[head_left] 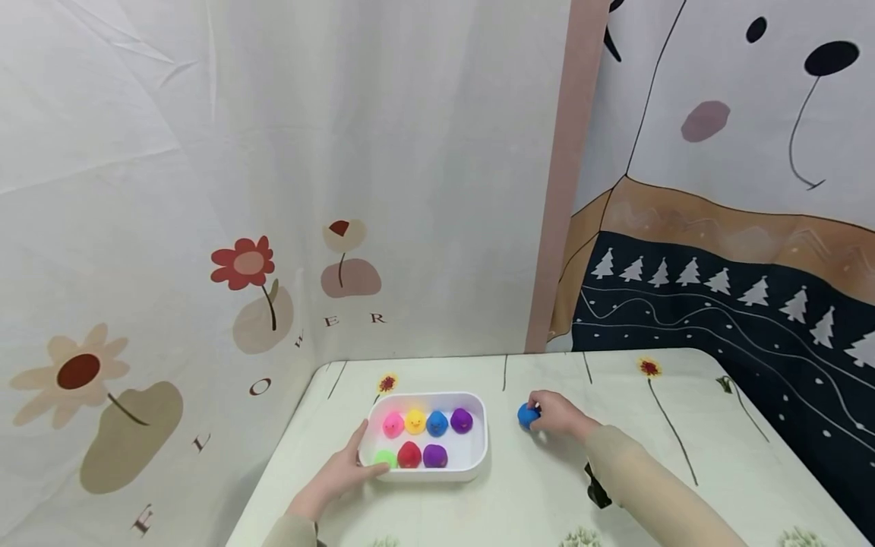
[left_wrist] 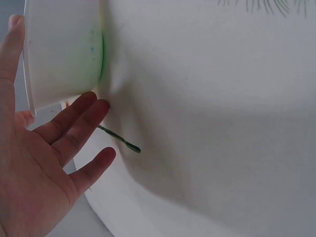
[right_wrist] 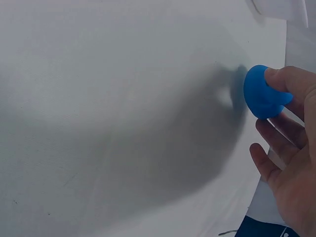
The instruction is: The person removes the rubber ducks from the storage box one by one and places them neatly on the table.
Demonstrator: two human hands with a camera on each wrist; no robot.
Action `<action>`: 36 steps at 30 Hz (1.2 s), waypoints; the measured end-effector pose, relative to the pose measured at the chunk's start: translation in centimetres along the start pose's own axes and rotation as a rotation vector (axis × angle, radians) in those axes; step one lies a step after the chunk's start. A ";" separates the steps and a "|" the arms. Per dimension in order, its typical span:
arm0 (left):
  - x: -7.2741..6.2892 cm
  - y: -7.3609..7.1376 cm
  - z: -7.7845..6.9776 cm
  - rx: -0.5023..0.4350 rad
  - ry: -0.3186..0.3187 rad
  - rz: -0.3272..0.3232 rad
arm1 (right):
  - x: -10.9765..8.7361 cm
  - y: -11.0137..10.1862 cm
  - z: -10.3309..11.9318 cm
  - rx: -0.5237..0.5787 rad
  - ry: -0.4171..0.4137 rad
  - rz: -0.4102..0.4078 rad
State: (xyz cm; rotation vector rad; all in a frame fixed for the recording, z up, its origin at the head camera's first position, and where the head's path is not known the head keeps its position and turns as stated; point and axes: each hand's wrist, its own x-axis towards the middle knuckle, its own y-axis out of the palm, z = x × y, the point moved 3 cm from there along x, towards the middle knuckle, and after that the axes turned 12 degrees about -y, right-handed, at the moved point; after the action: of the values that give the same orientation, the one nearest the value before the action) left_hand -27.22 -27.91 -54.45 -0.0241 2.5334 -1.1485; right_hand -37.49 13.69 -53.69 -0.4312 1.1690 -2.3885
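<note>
My right hand pinches a blue rubber duck between thumb and fingertips, low over the table to the right of a white tray. At the tray's left end, my left hand holds its corner, thumb on the front rim and fingers along the side. Inside, the back row has a pink duck, a yellow duck, another blue duck and a purple duck. In front are a green duck, partly hidden, a red duck and a second purple duck.
A pale cloth with printed flowers covers the table. White curtain hangs behind and to the left, and a bear-print cloth hangs at the right. A black strap shows by the right wrist.
</note>
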 end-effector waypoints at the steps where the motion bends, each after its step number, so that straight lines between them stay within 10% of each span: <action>1: 0.0 0.0 0.0 0.002 0.002 -0.001 | 0.0 0.1 -0.1 -0.003 0.000 0.003; 36: 0.1 0.2 -0.1 0.002 0.013 0.001 | 0.0 0.7 -1.6 0.144 0.064 -0.013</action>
State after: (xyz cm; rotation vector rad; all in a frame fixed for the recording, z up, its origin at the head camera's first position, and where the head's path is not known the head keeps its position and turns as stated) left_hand -27.31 -27.73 -54.56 -0.0154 2.5428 -1.1549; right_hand -38.03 14.36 -55.21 -0.3186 1.0152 -2.4947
